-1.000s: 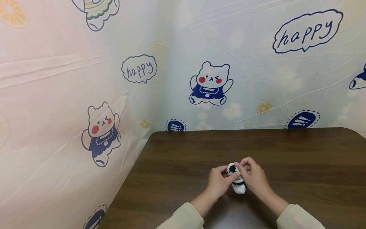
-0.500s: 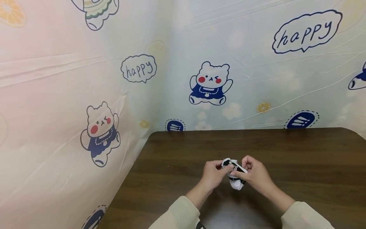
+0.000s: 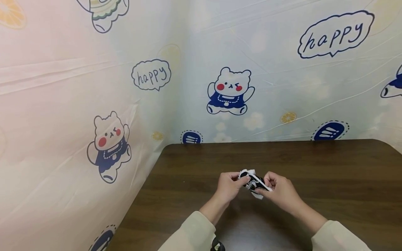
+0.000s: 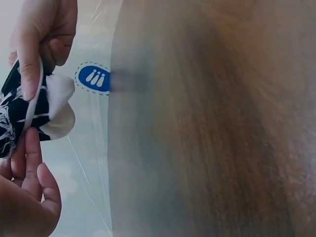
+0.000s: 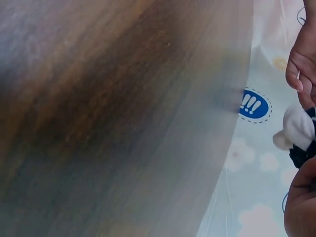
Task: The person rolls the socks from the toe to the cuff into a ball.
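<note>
A bundled black-and-white sock [image 3: 253,182], with loose white threads on its dark part, is held above the table between both hands. My left hand [image 3: 227,187] pinches its left end, thumb on top. My right hand [image 3: 281,192] grips the white-edged cuff at the right, drawing it into a straight line. In the left wrist view the right hand [image 4: 43,32] comes from above and the left hand [image 4: 27,205] from below, on either side of the white edge. In the right wrist view a white rounded part of the sock [image 5: 297,127] shows; the rest is cut off.
Dark brown wooden table [image 3: 194,164] lies beneath the hands. Patterned sheeting [image 3: 270,59] with bears and "happy" bubbles hangs behind it and along the left. A small dark object [image 3: 217,245] shows by the left sleeve.
Both hands have carried the sock left and slightly farther from the body. It has turned, the right hand has stretched its white edge out, and less of its white lower end shows.
</note>
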`<state>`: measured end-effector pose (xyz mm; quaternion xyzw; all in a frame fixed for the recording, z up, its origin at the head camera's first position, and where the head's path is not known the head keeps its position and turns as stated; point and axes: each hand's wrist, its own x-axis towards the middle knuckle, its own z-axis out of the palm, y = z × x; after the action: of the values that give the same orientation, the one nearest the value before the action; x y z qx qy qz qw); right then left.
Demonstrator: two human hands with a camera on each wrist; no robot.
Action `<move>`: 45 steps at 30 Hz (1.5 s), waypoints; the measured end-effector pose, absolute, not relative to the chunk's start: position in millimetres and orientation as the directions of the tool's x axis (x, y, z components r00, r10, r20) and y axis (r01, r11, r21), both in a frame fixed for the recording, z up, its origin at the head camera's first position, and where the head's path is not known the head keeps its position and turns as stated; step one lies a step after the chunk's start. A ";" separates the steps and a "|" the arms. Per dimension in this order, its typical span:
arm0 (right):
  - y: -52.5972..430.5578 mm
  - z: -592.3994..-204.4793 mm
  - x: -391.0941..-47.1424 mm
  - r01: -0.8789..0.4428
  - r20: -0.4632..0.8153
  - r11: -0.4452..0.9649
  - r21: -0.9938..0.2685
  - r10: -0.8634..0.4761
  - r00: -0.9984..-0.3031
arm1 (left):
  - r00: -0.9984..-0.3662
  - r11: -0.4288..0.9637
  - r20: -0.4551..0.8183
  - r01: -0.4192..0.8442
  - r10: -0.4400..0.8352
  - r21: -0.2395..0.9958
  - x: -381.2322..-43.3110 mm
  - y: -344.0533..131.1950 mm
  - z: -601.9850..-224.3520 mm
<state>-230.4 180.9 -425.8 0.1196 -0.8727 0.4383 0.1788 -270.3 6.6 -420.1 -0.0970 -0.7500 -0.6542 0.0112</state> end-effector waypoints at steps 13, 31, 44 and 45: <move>192.0 -430.9 -227.9 -0.416 0.532 0.634 -0.652 -0.009 -0.847 | -0.982 0.058 0.077 0.088 0.172 0.994 -271.3 4.6 -415.9; 208.1 -417.0 -235.1 -0.422 0.486 0.689 -0.589 -0.115 -0.866 | -0.967 0.053 0.034 0.049 0.254 0.997 -274.7 2.5 -412.8; 210.7 -420.3 -232.7 -0.574 0.578 0.491 -0.656 -0.162 -0.799 | -0.942 0.090 0.014 0.047 0.334 0.995 -275.7 -2.1 -410.7; 210.7 -420.3 -233.3 -0.584 0.581 0.463 -0.667 -0.168 -0.796 | -0.941 0.086 0.012 0.044 0.337 0.995 -275.6 -2.2 -410.4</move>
<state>-233.3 210.7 -420.3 0.2278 -0.8254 0.4656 0.2236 -275.6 -2.2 -410.4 -0.1307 -0.7285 -0.6634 -0.1105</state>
